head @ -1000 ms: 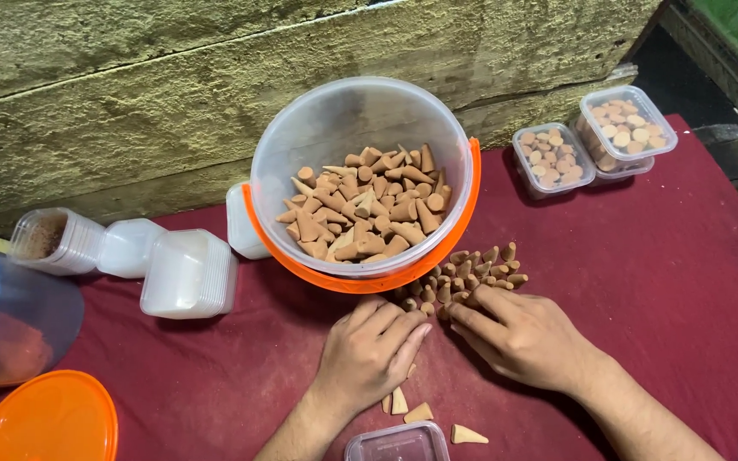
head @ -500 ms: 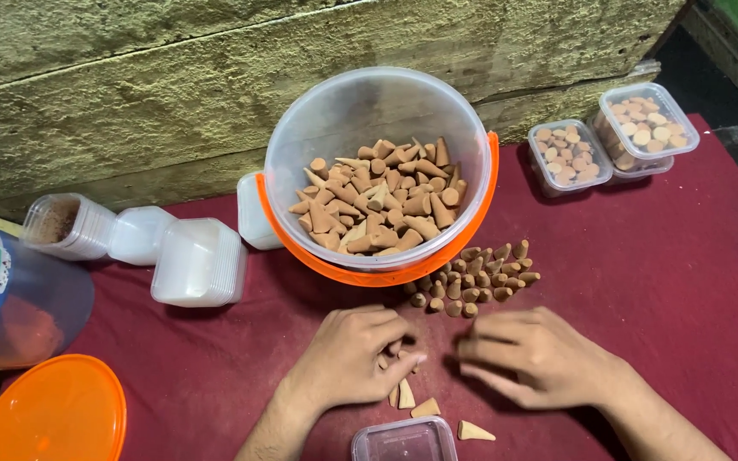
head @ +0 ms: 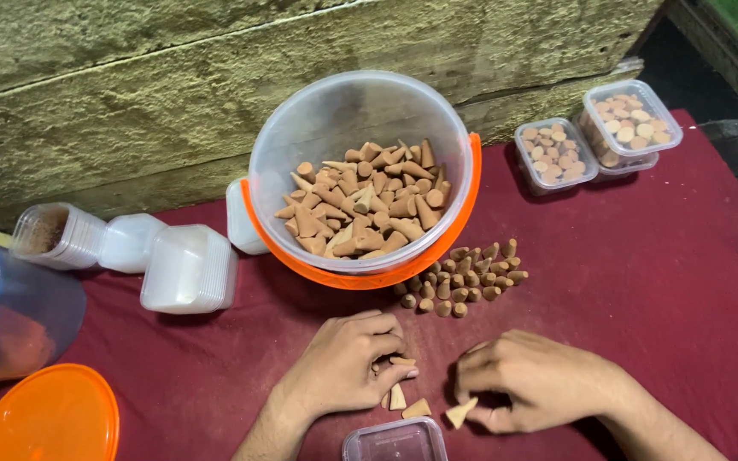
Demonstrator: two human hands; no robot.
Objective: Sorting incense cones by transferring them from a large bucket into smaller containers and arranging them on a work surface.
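Observation:
A clear tub with an orange rim (head: 437, 248) lies tilted on the dark red cloth (head: 659, 282), holding many brown cones (head: 360, 205). In front of it a small heap of cones (head: 463, 277) stands on the cloth. My left hand (head: 343, 363) is curled near the front edge, its fingertips pinching a cone (head: 403, 361). Two loose cones (head: 407, 401) lie just below it. My right hand (head: 544, 380) is curled beside it, thumb and fingers on a pale cone (head: 460, 412). An empty small clear box (head: 395, 440) sits between my wrists.
Two small clear boxes filled with cones (head: 554, 154) (head: 629, 126) stand at the back right. Stacks of empty clear containers (head: 185, 269) (head: 57, 235) lie at the left, beside a large plastic jar (head: 2, 307) and an orange lid (head: 44, 418). A rough stone wall (head: 172, 85) runs behind.
Both hands have drawn back from the heap of cones toward the front edge, near the empty box. The right hand now has a cone at its fingertips.

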